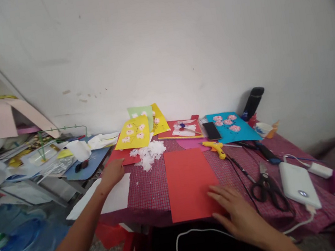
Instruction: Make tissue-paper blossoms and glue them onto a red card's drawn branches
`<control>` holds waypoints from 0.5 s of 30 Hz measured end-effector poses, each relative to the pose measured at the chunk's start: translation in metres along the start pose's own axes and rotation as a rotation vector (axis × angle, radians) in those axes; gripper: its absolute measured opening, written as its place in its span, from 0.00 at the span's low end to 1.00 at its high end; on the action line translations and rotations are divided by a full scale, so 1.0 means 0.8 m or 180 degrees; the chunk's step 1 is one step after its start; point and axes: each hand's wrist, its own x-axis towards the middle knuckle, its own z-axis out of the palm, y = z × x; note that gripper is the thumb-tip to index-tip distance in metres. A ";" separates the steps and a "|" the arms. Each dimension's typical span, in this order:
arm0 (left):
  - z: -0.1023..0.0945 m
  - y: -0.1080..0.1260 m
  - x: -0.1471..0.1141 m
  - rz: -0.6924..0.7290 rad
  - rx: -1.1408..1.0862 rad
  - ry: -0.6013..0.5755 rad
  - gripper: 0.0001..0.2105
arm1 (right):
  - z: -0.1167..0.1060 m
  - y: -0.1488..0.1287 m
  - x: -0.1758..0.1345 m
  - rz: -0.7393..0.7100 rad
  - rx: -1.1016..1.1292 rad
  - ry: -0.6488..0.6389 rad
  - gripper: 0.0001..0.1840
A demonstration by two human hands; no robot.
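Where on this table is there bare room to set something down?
The checked cloth between the white paper and the front red sheet is nearly bare. Crowded: the right side, with scissors and power bank, and the back, with flower pictures.

My one feed: head-worn, forward and down
I look from close by across the table [154, 192] to the wall [156, 47] behind.

1. White power bank [295, 177]: its small dark display [303, 193] shows lit marks, perhaps digits, too small to make out.
2. Everything else: no word, label, brand, number or sign can be read.
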 end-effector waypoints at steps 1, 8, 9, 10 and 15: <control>0.005 0.006 -0.009 0.0103 0.0025 -0.0111 0.14 | 0.003 0.000 -0.003 0.0019 -0.0017 -0.0075 0.27; 0.038 0.094 -0.110 0.1656 -0.0178 -0.2265 0.39 | 0.024 0.013 -0.023 -0.0022 -0.0180 0.0024 0.28; 0.042 0.106 -0.120 0.1728 -0.0143 -0.2387 0.41 | 0.024 0.014 -0.027 -0.0070 -0.0230 0.0030 0.30; 0.047 0.117 -0.128 0.1794 -0.0098 -0.2406 0.42 | 0.024 0.015 -0.030 -0.0130 -0.0280 0.0045 0.31; 0.069 0.148 -0.138 0.2267 -0.0072 -0.2163 0.38 | 0.025 0.025 -0.042 -0.0374 -0.0284 0.0507 0.27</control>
